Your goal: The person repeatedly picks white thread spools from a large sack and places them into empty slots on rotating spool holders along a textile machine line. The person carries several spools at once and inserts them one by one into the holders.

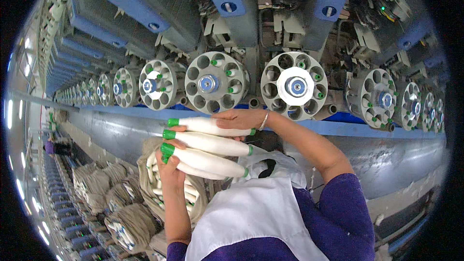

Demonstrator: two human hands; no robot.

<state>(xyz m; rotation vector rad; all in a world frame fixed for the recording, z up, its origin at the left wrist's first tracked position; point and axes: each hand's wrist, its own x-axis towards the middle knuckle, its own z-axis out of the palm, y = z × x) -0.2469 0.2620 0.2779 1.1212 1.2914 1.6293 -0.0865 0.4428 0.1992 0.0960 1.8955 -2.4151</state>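
Note:
Several white yarn bobbins (210,144) on green tubes lie side by side across my front, in front of the machine. My left hand (170,162) grips them near their thicker left ends, with its fingers showing between the tubes. The top bobbin (195,125) has my right hand (239,118) curled over its right half, next to its narrow green tip. Part of the right hand is hidden behind the bobbins. Just beyond stand a round magazine (195,100) with several bobbin tips in its pockets and another magazine (270,100) with a shiny white centre.
Burlap sacks (130,232) of bobbins stand at the lower left. An open sack (145,157) sits beside my left forearm. A blue rail (154,114) runs below the long row of magazines. Far off at left is another person (50,148).

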